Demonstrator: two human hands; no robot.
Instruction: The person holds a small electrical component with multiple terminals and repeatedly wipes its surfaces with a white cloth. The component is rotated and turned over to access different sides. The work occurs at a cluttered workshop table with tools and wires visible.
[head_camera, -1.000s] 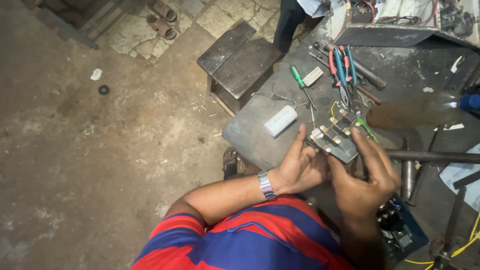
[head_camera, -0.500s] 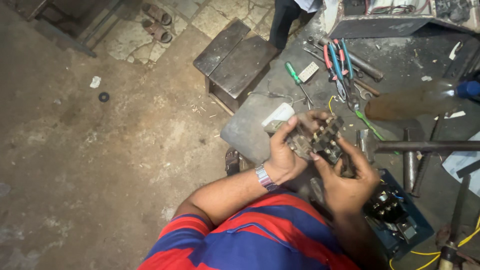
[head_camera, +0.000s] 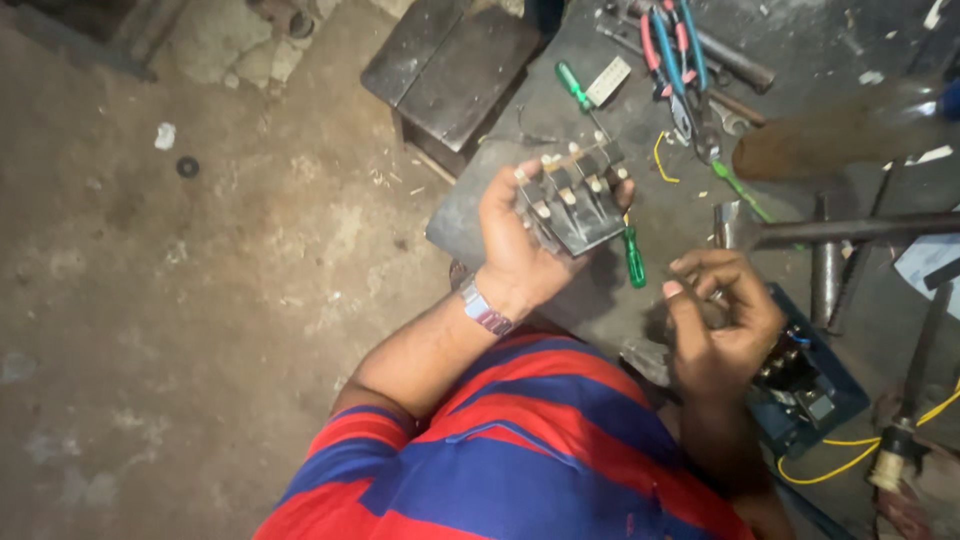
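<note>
Head view: left hand (head_camera: 520, 240) lifts a dark switch block (head_camera: 575, 200) off the metal table (head_camera: 470, 215), fingers clamped round its edges, terminal face tilted up toward the eyes, likely for inspection; right hand (head_camera: 720, 320), at 4 o'clock from the block, loosely curled, fingertips pinched on something too small to tell; green screwdriver (head_camera: 633, 258) lies just beside, at 5 o'clock; pliers (head_camera: 675, 60) at 1 o'clock, well apart; blue box (head_camera: 810, 390) near the right wrist.
</note>
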